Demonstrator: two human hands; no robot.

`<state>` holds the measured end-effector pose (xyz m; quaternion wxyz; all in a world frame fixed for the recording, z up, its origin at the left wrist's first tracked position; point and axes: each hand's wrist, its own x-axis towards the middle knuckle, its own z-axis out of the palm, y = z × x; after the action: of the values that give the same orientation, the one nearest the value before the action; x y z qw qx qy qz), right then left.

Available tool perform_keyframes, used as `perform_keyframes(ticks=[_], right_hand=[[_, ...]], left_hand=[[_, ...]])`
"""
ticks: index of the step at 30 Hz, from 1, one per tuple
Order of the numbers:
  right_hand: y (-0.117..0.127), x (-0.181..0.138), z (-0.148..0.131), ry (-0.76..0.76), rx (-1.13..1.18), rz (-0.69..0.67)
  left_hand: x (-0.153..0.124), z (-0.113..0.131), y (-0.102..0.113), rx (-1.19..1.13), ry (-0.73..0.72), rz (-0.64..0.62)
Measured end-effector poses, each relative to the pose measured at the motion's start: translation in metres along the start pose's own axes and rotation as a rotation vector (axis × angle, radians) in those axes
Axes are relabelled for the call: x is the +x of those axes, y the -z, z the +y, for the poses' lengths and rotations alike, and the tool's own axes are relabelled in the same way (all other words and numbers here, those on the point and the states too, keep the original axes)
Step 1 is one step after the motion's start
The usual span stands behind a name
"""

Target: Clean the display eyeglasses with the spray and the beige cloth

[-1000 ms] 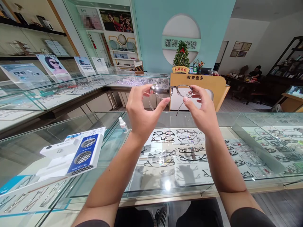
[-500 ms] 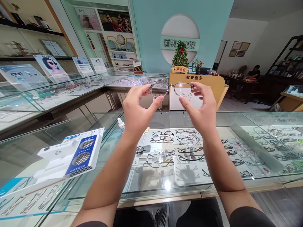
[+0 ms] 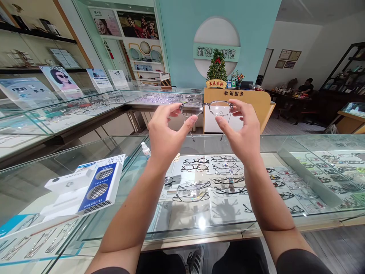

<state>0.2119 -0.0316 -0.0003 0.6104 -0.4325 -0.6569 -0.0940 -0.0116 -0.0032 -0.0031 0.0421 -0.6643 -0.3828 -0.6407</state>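
I hold a pair of thin-rimmed glasses [image 3: 205,108] up at arm's length over a glass display counter [image 3: 199,228]. My left hand [image 3: 165,133] pinches the left lens rim between forefinger and thumb. My right hand [image 3: 242,131] pinches the right lens rim the same way. Both temples hang down open behind the lenses. Under the counter glass lie several rows of spectacle frames [image 3: 211,179].
A blue and white box [image 3: 97,188] and a white case [image 3: 68,182] sit on the counter at left. A small spray bottle [image 3: 146,150] stands near my left wrist. A yellow cashier desk [image 3: 242,108] stands behind, and a person sits at the far right [image 3: 306,87].
The glasses have been levelled, and both temples now hang down open. My thumbs have drawn slightly off the lower rims since a second ago. The last half second shows almost no movement.
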Motion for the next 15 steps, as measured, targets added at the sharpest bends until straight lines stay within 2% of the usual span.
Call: perform_keyframes(ticks=[15], right_hand=[[-0.0008,-0.0010,0.0013,-0.102,0.018,-0.117]], left_hand=[[-0.0078,0.0064,-0.0060,0.052,-0.121,0.131]])
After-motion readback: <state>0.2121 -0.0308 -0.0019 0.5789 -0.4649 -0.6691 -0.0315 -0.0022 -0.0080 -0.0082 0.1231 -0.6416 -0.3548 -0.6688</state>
